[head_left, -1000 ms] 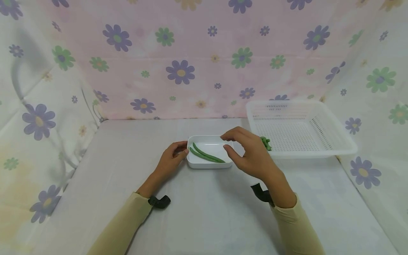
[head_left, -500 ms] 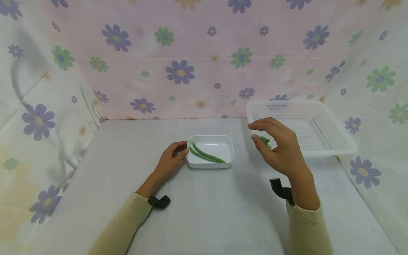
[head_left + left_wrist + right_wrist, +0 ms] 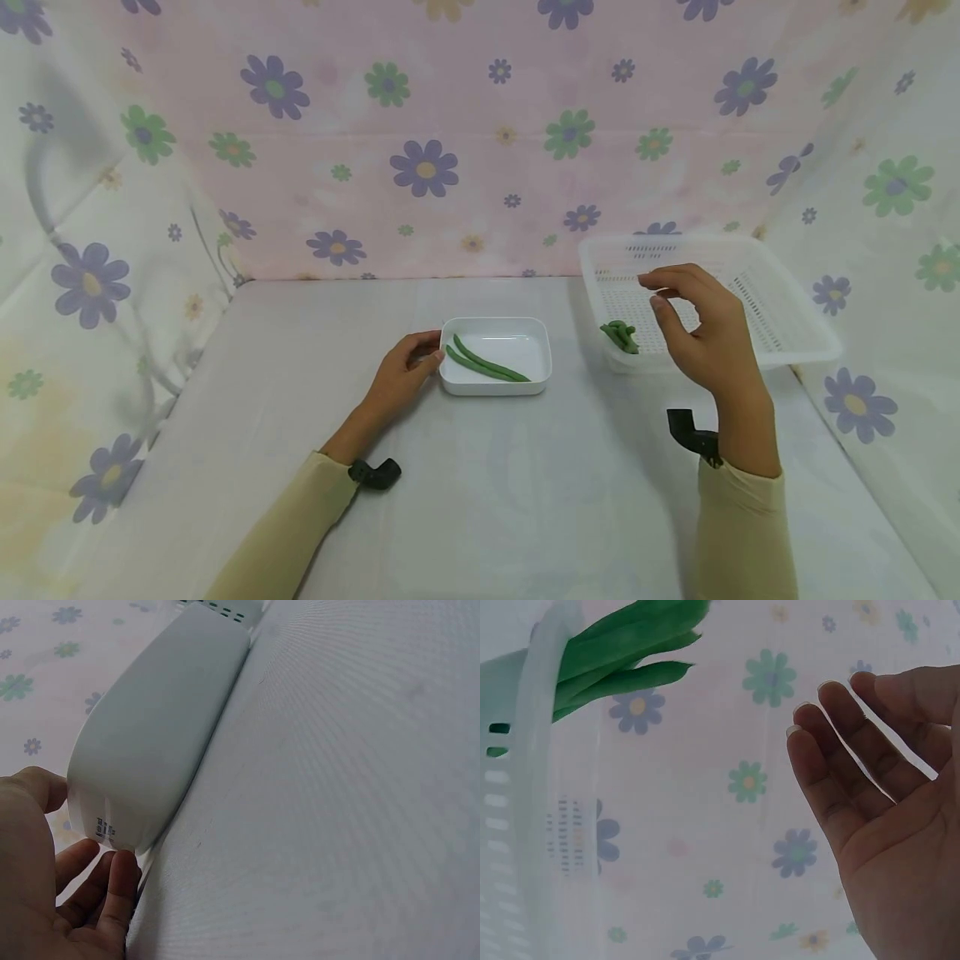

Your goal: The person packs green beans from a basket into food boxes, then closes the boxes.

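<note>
L hand is low, fingers bent w/ thumb opp. them, gripping; L forearm reaches fwd on a diag. R hand is raised, well apart from L, thumb & index in a loose C w/ a gap btwn tips. R forearm pts approx. straight fwd. Long sleeves on both, I see.
</note>
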`<state>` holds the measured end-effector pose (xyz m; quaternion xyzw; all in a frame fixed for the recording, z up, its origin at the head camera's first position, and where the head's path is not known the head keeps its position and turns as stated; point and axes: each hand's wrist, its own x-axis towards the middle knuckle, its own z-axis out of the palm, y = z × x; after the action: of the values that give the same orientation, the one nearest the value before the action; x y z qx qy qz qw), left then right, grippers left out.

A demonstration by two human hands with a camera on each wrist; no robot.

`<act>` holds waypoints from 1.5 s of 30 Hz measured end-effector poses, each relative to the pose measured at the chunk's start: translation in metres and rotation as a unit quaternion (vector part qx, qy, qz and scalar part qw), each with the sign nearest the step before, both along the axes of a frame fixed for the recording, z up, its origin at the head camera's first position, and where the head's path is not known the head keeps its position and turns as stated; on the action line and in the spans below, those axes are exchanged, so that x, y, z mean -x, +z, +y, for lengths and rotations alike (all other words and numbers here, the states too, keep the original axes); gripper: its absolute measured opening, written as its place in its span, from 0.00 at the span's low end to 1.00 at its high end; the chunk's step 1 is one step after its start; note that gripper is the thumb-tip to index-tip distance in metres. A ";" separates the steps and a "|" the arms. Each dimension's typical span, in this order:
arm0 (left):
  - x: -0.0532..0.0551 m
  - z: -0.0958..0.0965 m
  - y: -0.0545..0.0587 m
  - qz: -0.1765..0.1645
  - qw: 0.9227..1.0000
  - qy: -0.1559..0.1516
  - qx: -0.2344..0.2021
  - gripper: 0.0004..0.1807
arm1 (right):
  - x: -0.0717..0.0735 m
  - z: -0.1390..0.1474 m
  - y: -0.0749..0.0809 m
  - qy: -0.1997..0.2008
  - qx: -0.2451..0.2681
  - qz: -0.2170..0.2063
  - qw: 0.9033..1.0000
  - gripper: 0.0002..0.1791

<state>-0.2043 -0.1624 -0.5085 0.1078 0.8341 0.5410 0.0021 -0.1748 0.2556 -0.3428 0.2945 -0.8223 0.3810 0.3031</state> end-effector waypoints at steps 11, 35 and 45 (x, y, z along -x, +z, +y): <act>0.000 0.000 0.000 -0.005 1.000 0.001 -0.005 0.25 | 0.015 0.017 -0.024 -0.018 -0.013 -0.064 0.998 0.20; 0.001 0.000 -0.002 -0.004 1.000 0.000 -0.027 0.25 | 0.033 0.018 -0.056 -0.042 -0.114 -0.286 0.951 0.18; 0.001 0.000 -0.001 -0.001 1.000 -0.003 -0.017 0.26 | 0.035 0.017 -0.060 -0.062 -0.113 -0.290 0.948 0.15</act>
<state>-0.2052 -0.1627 -0.5097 0.1096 0.8243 0.5554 0.0025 -0.2100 0.2729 -0.4026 0.1518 -0.9292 0.3347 0.0393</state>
